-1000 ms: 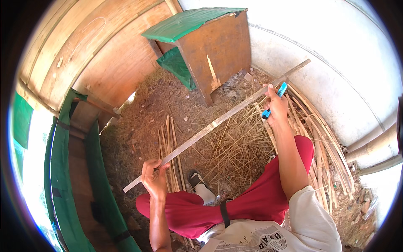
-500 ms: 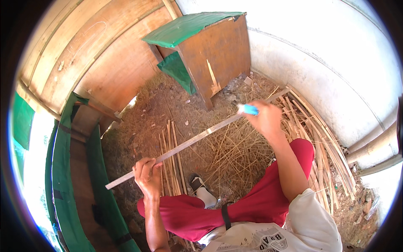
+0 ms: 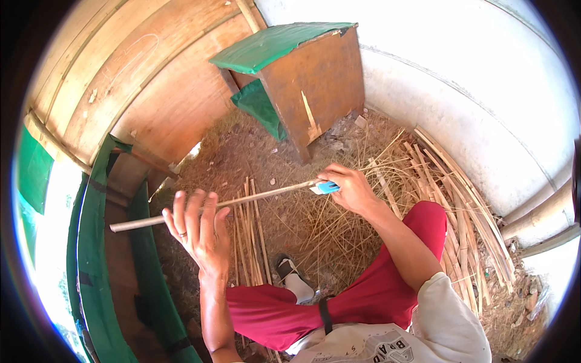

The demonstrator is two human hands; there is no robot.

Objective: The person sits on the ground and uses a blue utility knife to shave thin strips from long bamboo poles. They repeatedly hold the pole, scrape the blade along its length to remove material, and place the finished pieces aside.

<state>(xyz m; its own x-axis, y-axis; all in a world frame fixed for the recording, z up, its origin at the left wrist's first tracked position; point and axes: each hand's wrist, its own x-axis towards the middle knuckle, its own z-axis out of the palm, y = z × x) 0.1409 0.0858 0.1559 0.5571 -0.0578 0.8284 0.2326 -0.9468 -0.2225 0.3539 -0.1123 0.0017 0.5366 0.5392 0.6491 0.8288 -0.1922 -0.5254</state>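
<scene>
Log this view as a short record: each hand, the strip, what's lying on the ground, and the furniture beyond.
Left hand: open, fingers spread in front of the bamboo strip; contact unclear
Right hand: closed on a blue utility knife, beside the strip
Strip position: slanting up from left to right; left end beyond the left hand
Ground: loose bundle of bamboo slats leftward; larger bamboo pile rightward; thin shavings between
Furniture: brown wooden cabinet, green cover on top

strip (image 3: 266, 194): pale tan | tool (image 3: 327, 187): blue | trousers (image 3: 275, 313): crimson | shirt (image 3: 451, 314): off-white, dark print | cabinet (image 3: 330, 78): brown | cover (image 3: 278, 47): green
</scene>
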